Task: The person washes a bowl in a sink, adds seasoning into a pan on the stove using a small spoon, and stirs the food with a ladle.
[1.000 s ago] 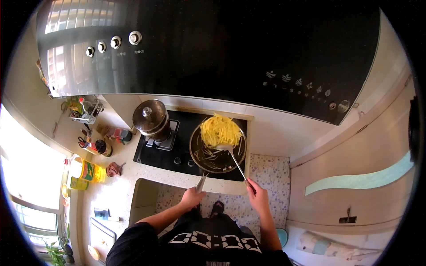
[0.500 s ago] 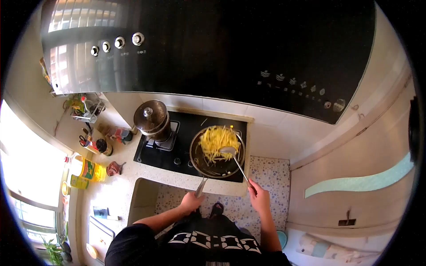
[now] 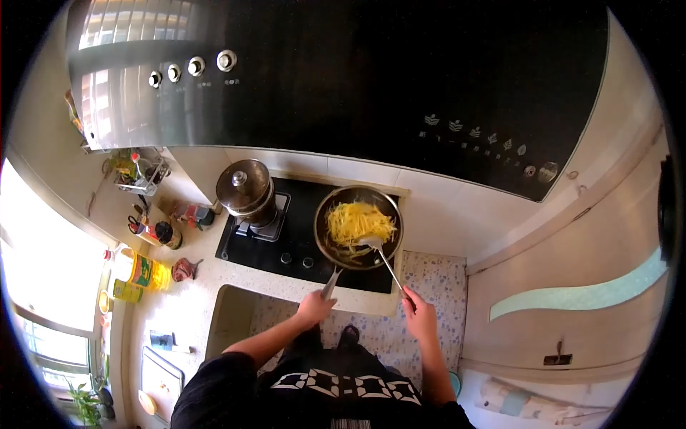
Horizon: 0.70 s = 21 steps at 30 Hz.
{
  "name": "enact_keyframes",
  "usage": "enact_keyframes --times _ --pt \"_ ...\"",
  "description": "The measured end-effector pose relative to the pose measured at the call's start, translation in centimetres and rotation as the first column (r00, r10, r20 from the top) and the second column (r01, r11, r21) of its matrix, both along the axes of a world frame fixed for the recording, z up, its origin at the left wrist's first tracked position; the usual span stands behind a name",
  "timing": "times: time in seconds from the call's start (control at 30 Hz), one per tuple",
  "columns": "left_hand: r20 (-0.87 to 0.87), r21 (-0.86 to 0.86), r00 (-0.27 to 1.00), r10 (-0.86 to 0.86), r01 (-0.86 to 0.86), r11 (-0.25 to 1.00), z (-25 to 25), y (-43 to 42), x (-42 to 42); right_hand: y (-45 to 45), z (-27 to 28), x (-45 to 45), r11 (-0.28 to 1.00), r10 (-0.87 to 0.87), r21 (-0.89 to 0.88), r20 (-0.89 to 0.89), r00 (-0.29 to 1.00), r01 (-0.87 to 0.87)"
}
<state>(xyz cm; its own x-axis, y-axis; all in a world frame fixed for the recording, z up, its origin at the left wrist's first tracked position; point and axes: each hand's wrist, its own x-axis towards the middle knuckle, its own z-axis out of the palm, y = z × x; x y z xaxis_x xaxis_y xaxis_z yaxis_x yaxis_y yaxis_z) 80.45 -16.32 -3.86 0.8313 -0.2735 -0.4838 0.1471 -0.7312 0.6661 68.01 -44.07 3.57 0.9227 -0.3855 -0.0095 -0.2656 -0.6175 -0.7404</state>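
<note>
Yellow shreds, probably potato, lay in a loose heap inside the dark pan, over the right side of the black hob. Left hand: fingers wrapped around the pan handle, on the near side of the rim. Right hand: fingers pinching the far end of a long metal turner, its blade touching the near edge of the heap. Whether the pan sat on its burner or was lifted could not be told; no flame was visible. Progress, by judgement: cutting was done, as the shreds were already thin and even, and stirring was in hand. They looked pale with no clear browning, so the cooking seemed unfinished; the heap was in the pan, not dished out. Doneness could not be read from colour alone. A lidded pot stood on the left burner, apart from the pan. Along the bench to the left were an oil bottle and, nearer the body, a cutting board. Above the hob hung a glossy black hood.
</note>
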Motion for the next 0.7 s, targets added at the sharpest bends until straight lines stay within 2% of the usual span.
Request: enact_keyframes --times 0.07,0.17,0.23,0.33,0.43,0.63,0.7 --pt "-0.099 -0.046 0.995 0.035 -0.04 0.998 1.8 -1.4 1.5 -0.3 -0.4 0.5 0.998 0.003 -0.063 0.003 1.0 -0.003" --pt "-0.127 -0.106 0.992 0.021 -0.035 0.994 0.4 -2.2 2.9 -0.9 -1.1 0.6 0.989 0.008 -0.147 0.031 0.999 -0.004" --pt "-0.142 -0.103 0.99 0.014 -0.029 0.994 0.4 -2.5 3.3 -0.9 -0.4 0.3 0.991 -0.023 -0.133 -0.02 1.0 0.02" --pt "-0.128 -0.094 0.992 0.001 -0.013 0.995 -0.5 -2.8 3.9 -1.5 -1.3 0.2 0.983 -0.037 -0.178 0.013 0.999 0.039" --pt "-0.105 -0.074 0.994 0.011 -0.019 0.997 -1.6 -3.6 4.6 -2.0 -0.4 0.5 0.967 -0.054 -0.25 -0.027 0.998 0.045" --pt "-0.162 -0.05 0.987 0.014 -0.023 0.998 -1.0 -4.2 4.8 -4.1 1.4 2.1 0.93 -0.023 -0.367 -0.028 0.999 0.012" --pt "-0.157 -0.061 0.987 0.019 -0.029 0.998 -1.7 -4.2 4.8 -4.6 2.3 2.8 0.936 -0.017 -0.353 -0.1 0.995 -0.019"
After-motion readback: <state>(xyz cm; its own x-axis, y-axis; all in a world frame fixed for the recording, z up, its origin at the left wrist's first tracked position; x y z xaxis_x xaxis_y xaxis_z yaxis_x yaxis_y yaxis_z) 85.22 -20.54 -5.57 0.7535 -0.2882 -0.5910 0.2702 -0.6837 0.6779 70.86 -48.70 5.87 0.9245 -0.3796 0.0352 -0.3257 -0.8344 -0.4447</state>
